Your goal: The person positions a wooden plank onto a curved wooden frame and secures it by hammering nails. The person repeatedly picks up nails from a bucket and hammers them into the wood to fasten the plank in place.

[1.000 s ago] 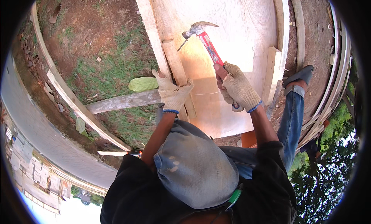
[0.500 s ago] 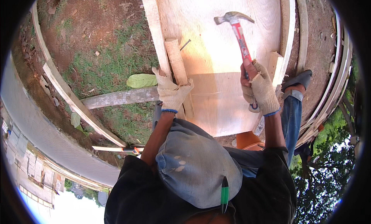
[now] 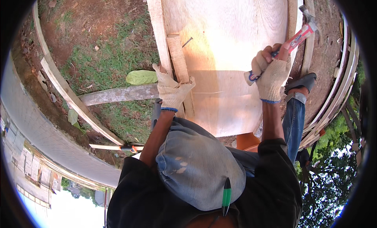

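Cream knit glove (image 3: 172,98) with blue cuff edging on the left hand (image 3: 175,88) at 11 o'clock, same deal on the right hand (image 3: 271,74) at 2, edges kinda ragged. Black sleeves (image 3: 277,159) at 4 and 7. Blue jeans leg (image 3: 295,127) at 3, pale hem (image 3: 297,96) rolled up, dark slip-on shoe (image 3: 302,83) toward 2. Faded grey-blue cloth (image 3: 200,161) around 6, pale blotches on it.

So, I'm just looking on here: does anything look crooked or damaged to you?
Yes, two things. A nail juts out at a slant by the far end of the short wooden block, rather than sitting flush. The glove on the left hand also looks ragged around the finger edges.
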